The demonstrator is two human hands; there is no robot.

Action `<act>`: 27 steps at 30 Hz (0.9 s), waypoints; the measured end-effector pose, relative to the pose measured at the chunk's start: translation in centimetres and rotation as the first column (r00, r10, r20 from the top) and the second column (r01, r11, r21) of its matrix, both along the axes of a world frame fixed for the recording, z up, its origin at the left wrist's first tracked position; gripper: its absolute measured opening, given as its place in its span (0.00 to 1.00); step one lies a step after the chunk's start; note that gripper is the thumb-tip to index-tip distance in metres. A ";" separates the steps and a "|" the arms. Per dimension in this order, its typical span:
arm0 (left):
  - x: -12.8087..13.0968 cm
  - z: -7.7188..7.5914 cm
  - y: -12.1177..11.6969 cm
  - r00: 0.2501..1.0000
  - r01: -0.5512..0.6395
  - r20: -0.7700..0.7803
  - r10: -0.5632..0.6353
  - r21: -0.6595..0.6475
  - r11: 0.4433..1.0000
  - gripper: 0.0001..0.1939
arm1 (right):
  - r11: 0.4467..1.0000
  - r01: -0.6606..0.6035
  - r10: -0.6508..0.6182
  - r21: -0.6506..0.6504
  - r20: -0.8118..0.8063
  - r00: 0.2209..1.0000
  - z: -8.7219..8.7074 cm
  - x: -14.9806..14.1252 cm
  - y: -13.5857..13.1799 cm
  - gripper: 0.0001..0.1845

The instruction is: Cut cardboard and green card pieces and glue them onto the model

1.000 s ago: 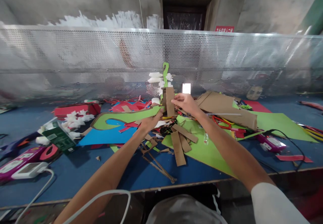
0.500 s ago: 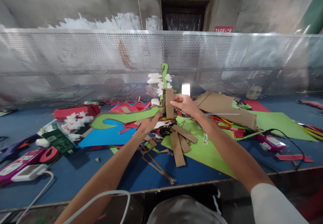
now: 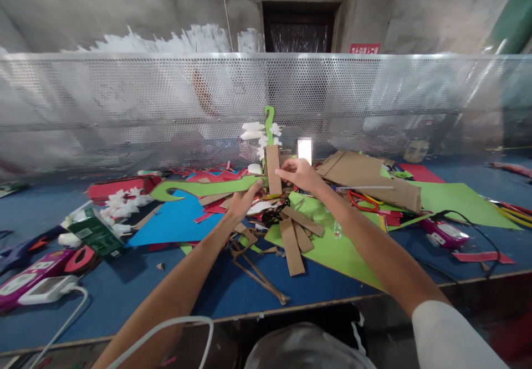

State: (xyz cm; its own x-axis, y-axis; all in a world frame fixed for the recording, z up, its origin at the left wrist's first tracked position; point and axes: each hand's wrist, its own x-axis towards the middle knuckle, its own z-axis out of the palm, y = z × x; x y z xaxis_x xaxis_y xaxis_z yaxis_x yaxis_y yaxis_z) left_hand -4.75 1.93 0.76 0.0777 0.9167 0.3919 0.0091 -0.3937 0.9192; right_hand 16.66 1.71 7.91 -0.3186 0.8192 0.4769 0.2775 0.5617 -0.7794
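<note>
Left hand [image 3: 248, 196]: fingers closed on the right-hand end of a green hook [image 3: 208, 190], thumb on top. Hook runs out left from those fingers, roughly level, its curled end farthest from them and above a blue sheet [image 3: 174, 222].

Right hand [image 3: 300, 174]: thumb and fingertips pinching the right edge of a cardboard strip [image 3: 273, 169]. Strip upright, between the two sets of fingertips, just right of the left ones. Cannot tell whether hook and strip touch.

Beyond the fingertips: a green upright [image 3: 269, 125] with white flowers [image 3: 262, 146] beside it, then a perforated screen [image 3: 158, 97]. Bright panel [image 3: 305, 152] just behind the right fingers.

Nearer the body than the right fingers: black cord [image 3: 274, 214], loose cardboard offcuts [image 3: 292, 247], a green sheet [image 3: 344, 258] partly under the right forearm. Right of the right fingers: folded cardboard [image 3: 369, 178].

Well left of the left fingers: red box [image 3: 124, 189], green box [image 3: 95, 233], purple power strip [image 3: 33, 280], all on the blue table [image 3: 124, 291].
</note>
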 end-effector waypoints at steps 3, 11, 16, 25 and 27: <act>0.0 -0.4 0.1 0.997 0.034 0.074 -0.034 -0.006 0.999 0.27 | 0.999 0.022 -0.023 0.023 0.003 1.000 0.0 -0.1 0.0 0.14; 0.2 -0.5 0.2 0.986 0.072 0.150 -0.071 -0.002 0.997 0.25 | 0.999 0.039 -0.039 0.020 0.005 0.999 0.0 -0.2 -0.1 0.14; 0.3 -0.4 0.0 0.991 0.039 0.131 -0.037 -0.012 0.999 0.25 | 0.999 0.039 -0.039 0.003 0.006 0.999 -0.1 -0.1 0.0 0.16; -0.1 -0.4 0.3 0.997 0.050 0.056 -0.051 0.018 0.999 0.24 | 0.999 0.036 -0.036 -0.002 -0.017 0.999 -0.1 0.0 0.0 0.16; -0.3 -0.4 0.3 0.998 0.055 0.038 -0.057 0.030 0.998 0.24 | 0.999 0.035 -0.035 -0.012 -0.017 0.999 0.0 -0.1 -0.1 0.15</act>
